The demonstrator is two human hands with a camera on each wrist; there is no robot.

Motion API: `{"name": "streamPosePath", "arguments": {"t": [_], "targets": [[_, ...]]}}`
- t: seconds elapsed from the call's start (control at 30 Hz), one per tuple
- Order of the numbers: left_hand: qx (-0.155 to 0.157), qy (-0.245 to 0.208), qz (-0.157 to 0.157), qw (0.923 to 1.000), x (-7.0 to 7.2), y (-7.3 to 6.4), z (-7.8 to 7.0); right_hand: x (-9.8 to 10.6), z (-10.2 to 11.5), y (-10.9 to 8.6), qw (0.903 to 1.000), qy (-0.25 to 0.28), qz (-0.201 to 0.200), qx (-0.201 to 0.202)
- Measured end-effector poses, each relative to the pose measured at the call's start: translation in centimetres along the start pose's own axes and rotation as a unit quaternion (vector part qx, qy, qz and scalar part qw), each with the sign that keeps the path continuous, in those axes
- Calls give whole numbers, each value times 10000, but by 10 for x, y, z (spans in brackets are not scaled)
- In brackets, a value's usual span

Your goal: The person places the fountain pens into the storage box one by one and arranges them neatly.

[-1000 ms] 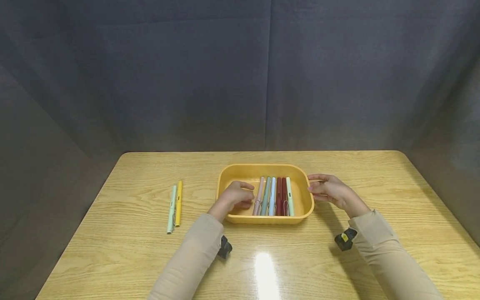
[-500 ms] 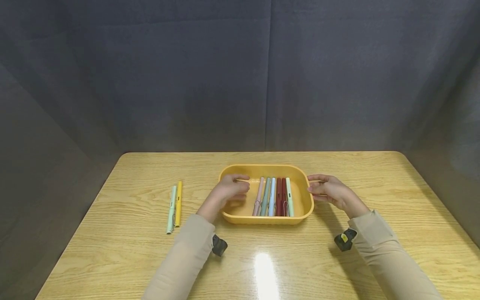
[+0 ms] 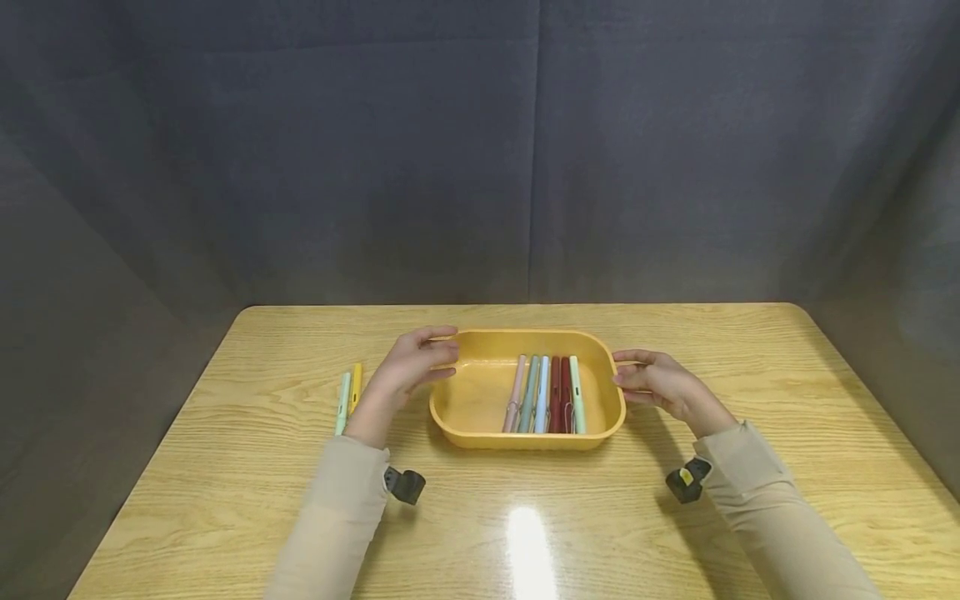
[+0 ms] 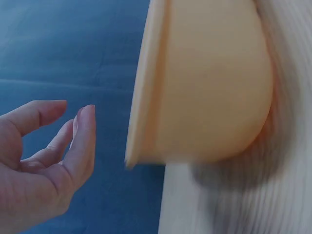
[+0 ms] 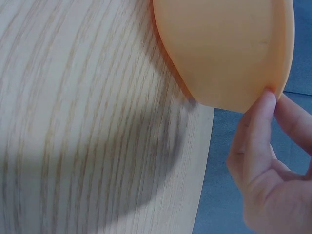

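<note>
The left arm (image 3: pixel 330 508) hides the lower ends of the loose mint pen (image 3: pixel 343 398) and yellow pen (image 3: pixel 356 382); both wrist views crop the tray (image 3: pixel 525 442).

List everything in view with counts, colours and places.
Cloth: count unclear, dark grey, background
Table: one, light wood, before the cloth
Tray: one, yellow, on table
Tray pens: six; pink, grey-green, light blue, two dark red, pale green; side by side
Loose pens: two; pale green, yellow; left of tray
Wrist devices: two, black, one per arm
Sleeves: two, beige, one per arm
Left hand: one, apart from tray
Right hand: one, pinching tray rim
</note>
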State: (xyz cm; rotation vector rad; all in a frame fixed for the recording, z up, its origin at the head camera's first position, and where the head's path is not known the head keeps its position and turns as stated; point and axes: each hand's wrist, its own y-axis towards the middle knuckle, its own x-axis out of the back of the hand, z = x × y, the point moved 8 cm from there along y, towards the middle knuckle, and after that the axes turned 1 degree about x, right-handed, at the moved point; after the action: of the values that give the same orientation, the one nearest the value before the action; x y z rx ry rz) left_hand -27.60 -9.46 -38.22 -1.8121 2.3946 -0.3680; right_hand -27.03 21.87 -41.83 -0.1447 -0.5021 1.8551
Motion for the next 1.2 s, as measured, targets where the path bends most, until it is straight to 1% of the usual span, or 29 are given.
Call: {"name": "streamPosePath", "arguments": {"t": [0.13, 0.33, 0.53, 0.73, 1.0, 1.2], "targets": [[-78, 74, -139, 9998, 16, -7, -3, 1, -1, 0, 10000, 10, -25, -13], [-37, 68, -355, 9993, 39, -12, 1, 1, -1, 0, 10000, -21, -26, 25], [15, 100, -461, 9989, 54, -17, 6, 1, 0, -1, 10000, -19, -71, 12], [12, 301, -496, 9983, 68, -28, 11, 0, -2, 0, 9999, 44, -94, -51], [82, 443, -518, 9976, 90, -40, 24, 1, -4, 2, 9998, 122, -116, -76], [172, 737, -632, 9951, 107, -48, 36, 1, -3, 1, 9997, 182, -95, -94]]}}
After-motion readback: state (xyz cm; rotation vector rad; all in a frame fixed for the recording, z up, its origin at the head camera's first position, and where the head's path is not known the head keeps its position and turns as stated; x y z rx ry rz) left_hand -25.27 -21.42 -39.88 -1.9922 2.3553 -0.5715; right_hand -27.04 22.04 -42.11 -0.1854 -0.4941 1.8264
